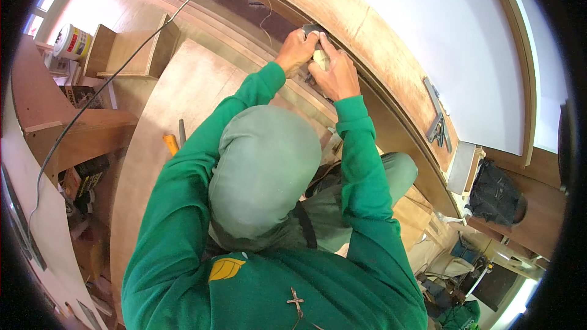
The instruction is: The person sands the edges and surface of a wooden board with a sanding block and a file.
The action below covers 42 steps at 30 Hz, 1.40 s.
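Both hands meet at the edge of a long wooden panel [391, 40] in front of me. My left hand [295, 50] is closed, its thumb and fingers pressed on a small dark grey piece [313, 27]. Beside it, my right hand [336, 73] reaches its index finger up to the same dark piece. A pale yellow piece [320, 58] shows between the right thumb and index finger; its kind cannot be made out. The fingertips and the underside of both pieces are partly hidden.
On the panel to the right lies a metal tool with a long blade [435, 107]. An orange-handled tool [171, 143] rests on the plywood sheet [153, 177] at left. A black cable [116, 73] crosses the left side. Beyond it stand a wooden box [131, 52] and a white bucket [72, 41].
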{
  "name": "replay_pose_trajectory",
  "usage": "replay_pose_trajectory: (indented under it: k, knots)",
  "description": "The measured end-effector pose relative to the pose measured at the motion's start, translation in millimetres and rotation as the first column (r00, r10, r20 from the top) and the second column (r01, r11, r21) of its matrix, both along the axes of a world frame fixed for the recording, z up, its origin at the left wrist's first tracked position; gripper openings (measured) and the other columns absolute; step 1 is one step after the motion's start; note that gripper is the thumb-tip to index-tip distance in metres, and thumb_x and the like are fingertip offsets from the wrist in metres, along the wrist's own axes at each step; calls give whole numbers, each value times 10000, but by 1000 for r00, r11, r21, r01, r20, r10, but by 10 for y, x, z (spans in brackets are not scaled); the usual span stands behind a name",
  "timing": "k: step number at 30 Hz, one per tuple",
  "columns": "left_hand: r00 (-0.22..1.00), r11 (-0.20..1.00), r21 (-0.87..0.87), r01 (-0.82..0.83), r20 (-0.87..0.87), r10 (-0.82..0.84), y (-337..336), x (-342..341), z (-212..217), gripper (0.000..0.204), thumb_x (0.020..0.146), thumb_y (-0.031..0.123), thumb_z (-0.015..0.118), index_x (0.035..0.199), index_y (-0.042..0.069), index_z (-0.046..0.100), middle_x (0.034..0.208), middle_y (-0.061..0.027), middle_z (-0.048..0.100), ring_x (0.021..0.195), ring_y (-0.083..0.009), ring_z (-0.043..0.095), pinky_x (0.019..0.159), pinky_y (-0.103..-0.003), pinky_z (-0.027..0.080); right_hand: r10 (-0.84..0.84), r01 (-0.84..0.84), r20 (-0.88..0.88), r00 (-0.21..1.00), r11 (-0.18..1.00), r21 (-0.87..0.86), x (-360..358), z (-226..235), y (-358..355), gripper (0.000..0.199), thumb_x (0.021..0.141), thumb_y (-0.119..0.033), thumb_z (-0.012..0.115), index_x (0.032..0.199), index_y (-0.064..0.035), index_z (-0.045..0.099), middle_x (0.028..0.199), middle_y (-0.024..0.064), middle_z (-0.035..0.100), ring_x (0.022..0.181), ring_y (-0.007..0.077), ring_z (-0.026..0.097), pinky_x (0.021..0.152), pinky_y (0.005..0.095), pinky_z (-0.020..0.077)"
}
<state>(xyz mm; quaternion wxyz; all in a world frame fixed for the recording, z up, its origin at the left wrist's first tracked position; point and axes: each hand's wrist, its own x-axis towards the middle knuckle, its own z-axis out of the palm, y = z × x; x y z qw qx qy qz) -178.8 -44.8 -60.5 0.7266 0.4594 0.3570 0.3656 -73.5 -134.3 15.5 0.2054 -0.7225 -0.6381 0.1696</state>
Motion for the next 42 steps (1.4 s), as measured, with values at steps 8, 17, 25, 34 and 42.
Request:
replay_pose_trajectory:
  k: [8, 17, 25, 34, 42]
  knots:
    - [997, 998, -14, -61, 44, 61, -73, -6, -1, 259, 1043, 241, 497, 966, 38, 637, 867, -24, 644, 771, -108, 593, 667, -305, 505, -9, 9, 33, 999, 1000, 8, -53, 2, -50, 757, 781, -298, 663, 1502, -131, 499, 986, 290, 667, 930, 425, 641, 856, 474, 515]
    - [996, 997, 65, -30, -83, 36, 2, -48, 27, 265, 1034, 239, 503, 933, 33, 636, 818, -15, 633, 715, -103, 574, 619, -310, 483, -47, 46, 24, 999, 999, 19, -100, -1, -3, 754, 779, -306, 677, 1496, -145, 512, 956, 287, 655, 918, 431, 649, 834, 488, 514]
    - [996, 992, 83, -94, 11, 94, 18, -59, 54, 318, 996, 238, 531, 927, -44, 660, 815, -65, 645, 748, -135, 574, 657, -342, 486, -39, 39, 14, 999, 999, 11, -105, 4, 56, 755, 784, -327, 674, 1503, -167, 506, 971, 289, 656, 938, 430, 653, 841, 488, 515]
    - [995, 996, -12, -94, 39, 94, -51, -153, 72, 283, 1025, 264, 514, 933, 30, 642, 816, -12, 630, 725, -96, 571, 625, -301, 476, 7, -8, 27, 1000, 1000, 30, -180, -17, 34, 766, 789, -332, 687, 1502, -134, 492, 1010, 318, 636, 946, 472, 662, 832, 518, 540]
    - [997, 996, 76, -50, -57, 54, 106, -154, 23, 281, 1026, 260, 511, 955, 25, 646, 833, -18, 644, 737, -104, 583, 639, -307, 484, -46, 46, 7, 999, 999, 6, -212, 15, 114, 734, 789, -310, 677, 1484, -132, 523, 948, 282, 648, 916, 437, 647, 838, 495, 511]
